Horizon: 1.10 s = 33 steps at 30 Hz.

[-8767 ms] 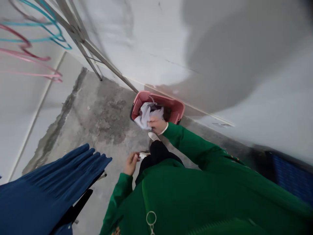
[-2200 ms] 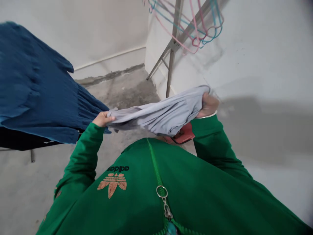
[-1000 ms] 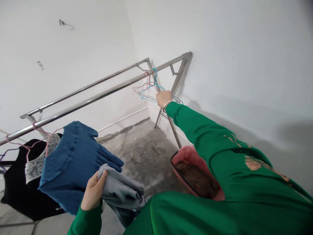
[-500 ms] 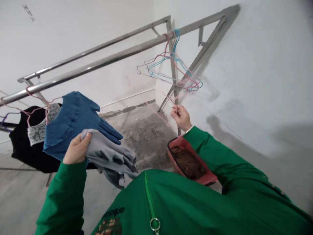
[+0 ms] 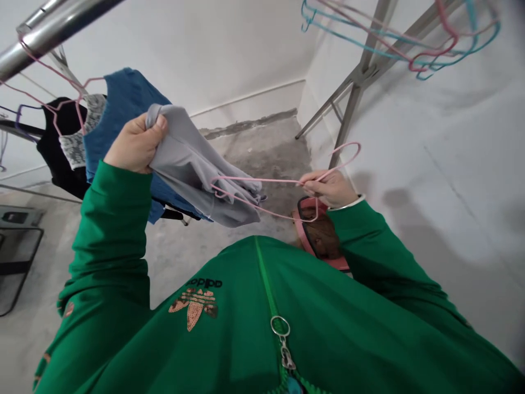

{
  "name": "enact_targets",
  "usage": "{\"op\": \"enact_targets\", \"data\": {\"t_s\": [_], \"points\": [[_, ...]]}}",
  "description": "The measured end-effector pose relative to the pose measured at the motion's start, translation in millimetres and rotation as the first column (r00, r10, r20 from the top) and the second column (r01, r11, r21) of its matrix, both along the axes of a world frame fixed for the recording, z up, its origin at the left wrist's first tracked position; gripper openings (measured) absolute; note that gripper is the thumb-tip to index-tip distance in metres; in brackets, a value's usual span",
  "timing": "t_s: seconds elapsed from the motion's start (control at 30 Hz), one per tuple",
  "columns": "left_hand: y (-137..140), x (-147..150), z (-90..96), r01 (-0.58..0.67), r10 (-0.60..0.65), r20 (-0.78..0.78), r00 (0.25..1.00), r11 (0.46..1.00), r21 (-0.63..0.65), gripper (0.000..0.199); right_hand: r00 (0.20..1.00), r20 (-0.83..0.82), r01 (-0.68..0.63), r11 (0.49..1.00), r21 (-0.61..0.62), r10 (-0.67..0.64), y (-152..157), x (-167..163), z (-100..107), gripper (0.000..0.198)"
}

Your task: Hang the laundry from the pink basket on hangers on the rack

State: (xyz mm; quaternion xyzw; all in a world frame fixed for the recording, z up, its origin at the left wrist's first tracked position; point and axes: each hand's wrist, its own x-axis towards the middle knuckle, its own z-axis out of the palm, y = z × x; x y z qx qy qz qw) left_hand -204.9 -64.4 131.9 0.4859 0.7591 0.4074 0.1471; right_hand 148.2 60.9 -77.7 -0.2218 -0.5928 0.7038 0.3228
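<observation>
My left hand (image 5: 137,141) is closed on the upper edge of a light grey garment (image 5: 192,158), which drapes down to the right; its exact kind I cannot make out. Between thumb and fingers my right hand (image 5: 330,189) grips a pink clothes hanger (image 5: 262,179) near its neck. The hanger's hook points up and right, and its long frame reaches left, overlapping the grey garment in view. Just behind my left hand hangs a blue top (image 5: 127,93) on a pink hanger.
A metal rail (image 5: 61,30) carries a black garment (image 5: 61,158) beside the blue top. Several pink and blue hangers (image 5: 394,41) hang at upper right by the rack's metal legs (image 5: 356,82). A pink basket (image 5: 305,230) with brown contents stands below my right forearm.
The view has tilted down and closer. My right hand has brought the pink hanger down and turned it across toward the grey garment, which my left hand still holds.
</observation>
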Motion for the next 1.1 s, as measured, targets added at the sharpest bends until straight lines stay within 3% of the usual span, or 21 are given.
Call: {"op": "enact_targets", "data": {"t_s": [0.2,0.3,0.43,0.5,0.6,0.7,0.8,0.9,0.97,1.03,1.07,1.1], "points": [[-2,14,1.6,0.105,-0.105,0.097,0.990,0.994,0.004,0.048,0.982,0.181,0.012,0.964,0.265,-0.061,-20,-30,32,0.025],[-3,24,-10.6,0.177,-0.179,0.112,0.977,0.984,0.028,0.044,0.976,0.184,0.035,0.919,0.393,-0.116,-32,-52,43,0.028],[0,42,-36.2,0.314,-0.313,0.063,0.948,0.950,0.000,0.049,0.980,0.143,0.058,0.886,0.460,-0.138,-40,-92,43,0.033],[3,51,-46.9,0.407,-0.409,-0.061,0.911,0.913,-0.039,0.050,0.979,0.123,0.087,0.876,0.474,-0.164,-37,-104,44,0.037],[4,60,-53.8,0.449,-0.466,-0.409,0.785,0.882,-0.143,0.038,0.976,0.085,0.136,0.862,0.489,-0.202,-27,-105,54,0.041],[5,67,-50.8,0.324,-0.404,-0.669,0.624,0.913,-0.249,0.025,0.974,0.066,0.156,0.849,0.504,-0.218,-18,-97,76,0.034],[9,69,-44.5,0.206,-0.411,-0.744,0.527,0.911,-0.357,0.024,0.972,0.084,0.132,0.807,0.575,-0.219,-8,-90,100,0.025],[15,64,-39.6,0.157,-0.436,-0.749,0.499,0.895,-0.417,0.032,0.950,0.080,0.172,0.721,0.671,-0.301,1,-83,112,0.015],[18,55,-35.9,0.154,-0.387,-0.739,0.551,0.918,-0.366,0.038,0.876,-0.023,0.338,0.577,0.744,-0.482,0,-75,105,0.018],[18,47,-30.0,0.184,-0.307,-0.716,0.628,0.951,-0.247,0.041,0.776,-0.130,0.466,0.423,0.777,-0.617,-13,-66,82,0.024],[18,44,-25.7,0.209,-0.274,-0.696,0.664,0.961,-0.179,0.040,0.770,-0.128,0.464,0.411,0.785,-0.626,-24,-63,65,0.025],[16,42,-20.6,0.236,-0.252,-0.671,0.697,0.965,-0.116,0.039,0.821,-0.066,0.385,0.464,0.798,-0.568,-37,-61,46,0.026]]}}
